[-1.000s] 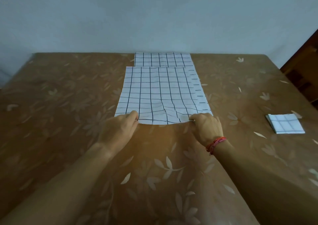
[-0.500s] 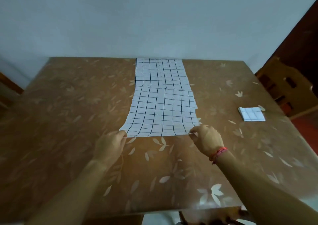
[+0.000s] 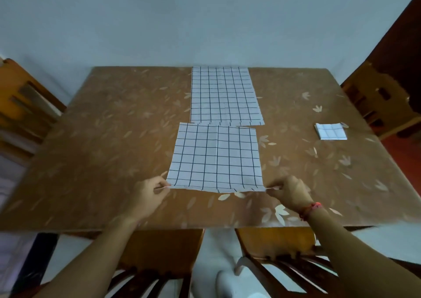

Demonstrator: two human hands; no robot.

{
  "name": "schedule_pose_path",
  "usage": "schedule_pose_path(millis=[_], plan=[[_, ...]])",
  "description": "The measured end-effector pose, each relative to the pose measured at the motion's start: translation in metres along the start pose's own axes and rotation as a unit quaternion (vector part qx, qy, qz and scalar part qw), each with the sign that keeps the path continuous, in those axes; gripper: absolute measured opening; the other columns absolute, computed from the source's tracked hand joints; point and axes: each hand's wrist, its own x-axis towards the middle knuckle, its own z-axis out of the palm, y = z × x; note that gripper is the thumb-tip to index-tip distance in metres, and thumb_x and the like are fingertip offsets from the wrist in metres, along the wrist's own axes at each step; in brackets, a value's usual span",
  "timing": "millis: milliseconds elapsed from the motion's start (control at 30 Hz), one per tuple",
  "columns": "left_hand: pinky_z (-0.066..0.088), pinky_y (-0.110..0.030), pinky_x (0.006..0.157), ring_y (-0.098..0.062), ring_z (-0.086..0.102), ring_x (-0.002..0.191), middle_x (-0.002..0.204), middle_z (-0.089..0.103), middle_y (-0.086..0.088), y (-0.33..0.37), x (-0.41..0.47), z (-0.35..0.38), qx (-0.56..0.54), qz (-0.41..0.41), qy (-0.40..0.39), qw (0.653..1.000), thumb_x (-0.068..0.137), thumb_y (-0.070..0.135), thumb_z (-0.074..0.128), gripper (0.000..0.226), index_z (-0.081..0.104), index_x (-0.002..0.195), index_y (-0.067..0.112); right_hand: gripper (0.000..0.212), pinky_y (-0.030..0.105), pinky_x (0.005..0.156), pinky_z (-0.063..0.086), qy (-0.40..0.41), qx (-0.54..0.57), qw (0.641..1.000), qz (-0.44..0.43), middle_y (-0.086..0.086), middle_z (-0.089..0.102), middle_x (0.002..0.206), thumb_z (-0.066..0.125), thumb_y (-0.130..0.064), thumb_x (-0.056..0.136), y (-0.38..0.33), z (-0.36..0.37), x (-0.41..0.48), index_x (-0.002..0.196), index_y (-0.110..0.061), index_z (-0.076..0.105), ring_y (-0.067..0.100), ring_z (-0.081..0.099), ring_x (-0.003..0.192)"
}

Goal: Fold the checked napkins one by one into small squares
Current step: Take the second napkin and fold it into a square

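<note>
Cloth lies flat before me: the checked napkin (image 3: 216, 158) is spread on the desk (image 3: 114, 138). My left hand (image 3: 145, 193) pinches its near left corner and my right hand (image 3: 289, 193) pinches the near right one, fingers (image 3: 162, 184) curled tight on the fabric. Its far edge meets another spread napkin (image 3: 224, 95) beyond, and a folded square (image 3: 331, 131) rests well apart to the right.

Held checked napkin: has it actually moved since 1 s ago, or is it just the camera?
Yes. The held napkin slid toward the person: it covered most of the napkin stack before, and now its far edge just meets the stack's near edge.
</note>
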Motion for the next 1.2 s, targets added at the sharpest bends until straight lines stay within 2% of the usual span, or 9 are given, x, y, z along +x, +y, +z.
schedule_pose_path(millis=[67, 167, 267, 400, 500, 600, 767, 1000, 1200], plan=[[0.05, -0.021, 0.063, -0.001, 0.067, 0.073, 0.072, 0.071, 0.011, -0.007, -0.009, -0.001, -0.009, -0.016, -0.007, 1.0, 0.081, 0.013, 0.072, 0.014, 0.068, 0.072, 0.024, 0.013, 0.017, 0.07, 0.047, 0.0, 0.018, 1.0, -0.001, -0.002, 0.074, 0.091, 0.071, -0.024, 0.082, 0.003, 0.004, -0.006, 0.093, -0.022, 0.076, 0.013, 0.068, 0.085], [0.05, -0.031, 0.058, -0.015, 0.065, 0.063, 0.067, 0.07, 0.007, -0.013, -0.017, -0.008, -0.023, -0.043, -0.016, 0.999, 0.079, 0.016, 0.071, 0.01, 0.068, 0.072, 0.022, 0.008, 0.015, 0.057, 0.044, -0.006, 0.056, 0.998, 0.011, -0.002, 0.07, 0.074, 0.072, -0.027, 0.08, 0.008, 0.008, -0.01, 0.085, -0.022, 0.075, 0.01, 0.063, 0.067], [0.044, -0.025, 0.055, -0.012, 0.059, 0.058, 0.065, 0.068, 0.002, -0.014, -0.018, -0.012, -0.041, -0.04, -0.008, 0.998, 0.081, 0.013, 0.074, 0.013, 0.069, 0.071, 0.02, 0.009, 0.013, 0.047, 0.039, 0.003, 0.072, 0.997, 0.007, -0.005, 0.065, 0.06, 0.073, -0.025, 0.08, 0.011, 0.009, -0.012, 0.079, -0.016, 0.072, 0.007, 0.057, 0.054], [0.043, -0.021, 0.056, -0.013, 0.061, 0.067, 0.071, 0.069, 0.0, -0.009, -0.016, -0.018, -0.045, -0.02, 0.003, 0.999, 0.083, 0.013, 0.074, 0.007, 0.07, 0.077, 0.016, 0.015, 0.023, 0.053, 0.05, 0.001, 0.088, 0.996, 0.015, 0.007, 0.071, 0.071, 0.074, -0.024, 0.08, 0.01, 0.005, -0.008, 0.081, -0.009, 0.072, 0.018, 0.064, 0.063], [0.043, -0.023, 0.057, -0.009, 0.06, 0.064, 0.07, 0.068, 0.003, -0.009, -0.007, -0.024, -0.044, -0.007, 0.02, 0.999, 0.081, 0.014, 0.075, 0.008, 0.071, 0.076, 0.019, 0.006, 0.031, 0.062, 0.057, 0.002, 0.12, 0.993, 0.001, -0.001, 0.069, 0.072, 0.074, -0.02, 0.08, 0.007, 0.001, -0.002, 0.077, -0.016, 0.07, 0.019, 0.067, 0.069], [0.043, -0.026, 0.058, -0.013, 0.06, 0.065, 0.072, 0.068, 0.002, -0.006, 0.007, -0.026, -0.031, 0.007, 0.032, 0.999, 0.082, 0.014, 0.074, 0.008, 0.07, 0.076, 0.018, 0.02, 0.021, 0.059, 0.051, 0.01, 0.127, 0.992, -0.002, -0.009, 0.063, 0.07, 0.073, -0.018, 0.081, 0.002, -0.001, 0.007, 0.067, -0.025, 0.06, 0.015, 0.064, 0.07], [0.041, -0.023, 0.057, -0.016, 0.061, 0.071, 0.076, 0.068, -0.002, 0.0, 0.039, -0.02, -0.029, 0.013, 0.027, 0.999, 0.085, 0.009, 0.07, 0.008, 0.069, 0.077, 0.011, 0.019, 0.015, 0.055, 0.045, 0.031, 0.145, 0.989, 0.008, -0.007, 0.064, 0.072, 0.072, -0.021, 0.082, -0.009, -0.006, 0.034, 0.069, -0.028, 0.061, 0.007, 0.061, 0.069], [0.041, -0.025, 0.058, -0.01, 0.06, 0.07, 0.075, 0.068, 0.003, -0.005, 0.099, -0.003, 0.001, -0.002, 0.041, 0.999, 0.084, 0.012, 0.069, 0.01, 0.069, 0.075, 0.016, 0.01, 0.014, 0.055, 0.045, 0.067, 0.181, 0.98, 0.041, -0.012, 0.067, 0.07, 0.072, -0.023, 0.081, -0.014, -0.001, 0.087, 0.074, -0.029, 0.068, 0.002, 0.062, 0.069], [0.042, -0.02, 0.061, -0.01, 0.06, 0.075, 0.08, 0.069, 0.001, -0.021, 0.151, 0.021, 0.033, -0.001, 0.042, 0.999, 0.086, 0.013, 0.067, 0.006, 0.071, 0.081, 0.012, 0.003, 0.014, 0.054, 0.044, 0.068, 0.171, 0.98, 0.073, -0.005, 0.07, 0.071, 0.073, -0.024, 0.08, -0.007, 0.025, 0.138, 0.079, -0.022, 0.073, 0.009, 0.066, 0.072]])
